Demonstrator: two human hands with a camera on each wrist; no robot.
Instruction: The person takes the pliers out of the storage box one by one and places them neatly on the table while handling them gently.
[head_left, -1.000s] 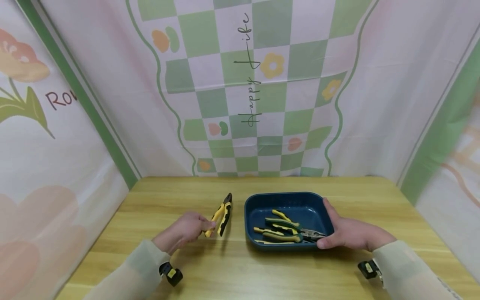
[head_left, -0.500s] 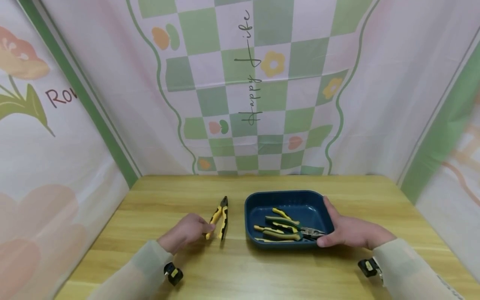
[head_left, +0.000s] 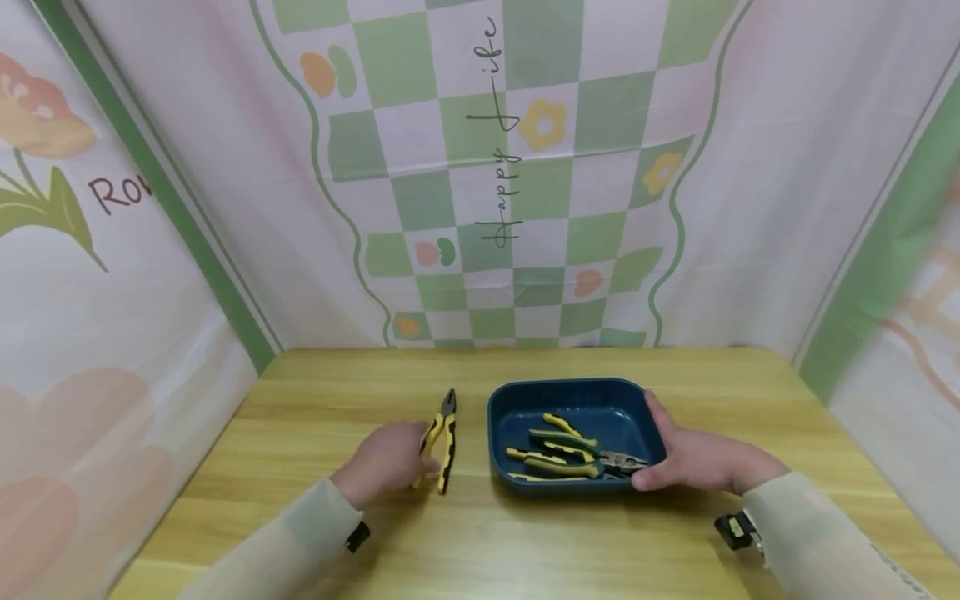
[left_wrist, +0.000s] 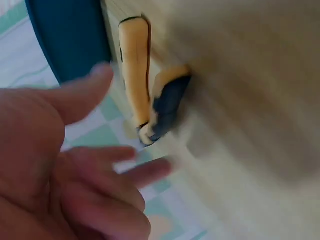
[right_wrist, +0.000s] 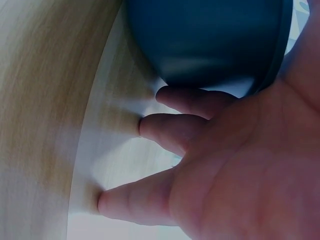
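Observation:
A pair of yellow-and-black pliers [head_left: 447,425] lies on the table, handles spread toward me. My left hand [head_left: 390,461] is beside its left handle, partly covering it. In the left wrist view, thumb and fingers are spread, blurred, and look apart from the handles [left_wrist: 135,65]. My right hand [head_left: 697,460] rests against the right end of a dark blue tray [head_left: 607,398], thumb at the near corner, index finger at the far one. In the right wrist view its other fingers [right_wrist: 145,197] reach straight down toward the table.
Inside the tray, green-and-beige handled pliers [head_left: 562,468] lie over several yellow-and-black handled tools [head_left: 561,423]. Patterned fabric [head_left: 420,200] hangs behind the wooden table [head_left: 330,383] and along both sides.
The pliers' head has swung slightly left, and its handles have come down toward me. My left hand has shifted right and let go of the handle. Tray and right hand stay put.

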